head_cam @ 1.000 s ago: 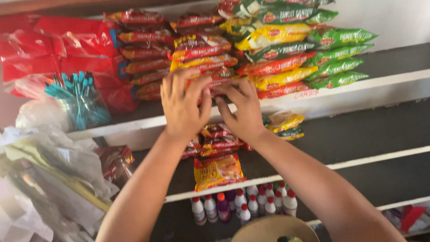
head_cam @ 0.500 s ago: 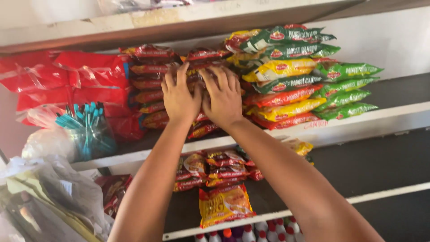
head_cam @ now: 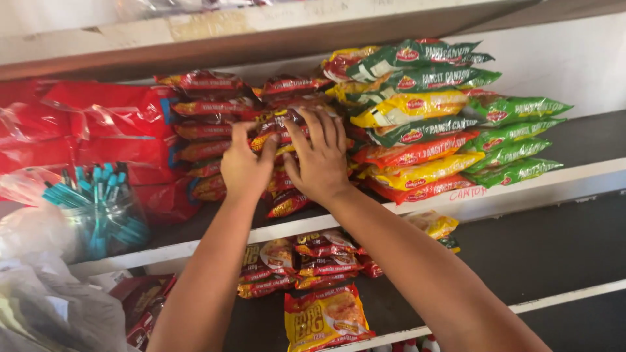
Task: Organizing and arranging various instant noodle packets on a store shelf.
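Both of my hands press against a stack of red snack packets (head_cam: 287, 124) on the upper shelf (head_cam: 521, 186). My left hand (head_cam: 246, 166) lies flat on the front of the stack, fingers pointing up. Beside it, touching, my right hand (head_cam: 319, 156) spreads its fingers over the same packets. Whether either hand grips a packet or only pushes on it is unclear. To the left stands another pile of red packets (head_cam: 202, 130). To the right lies a stack of green, yellow and orange noodle packets (head_cam: 443, 117).
Large red bags (head_cam: 85, 124) fill the shelf's left end, with a clear bag of teal pens (head_cam: 98, 208) in front. The lower shelf holds more red packets (head_cam: 306, 261) and a yellow-orange packet (head_cam: 326, 319). Crumpled plastic bags (head_cam: 45, 306) sit at the bottom left.
My hands rose from the shelf edge onto the stack of red packets, and the view tilted up. They now sit slightly lower on the stack than half a second ago.
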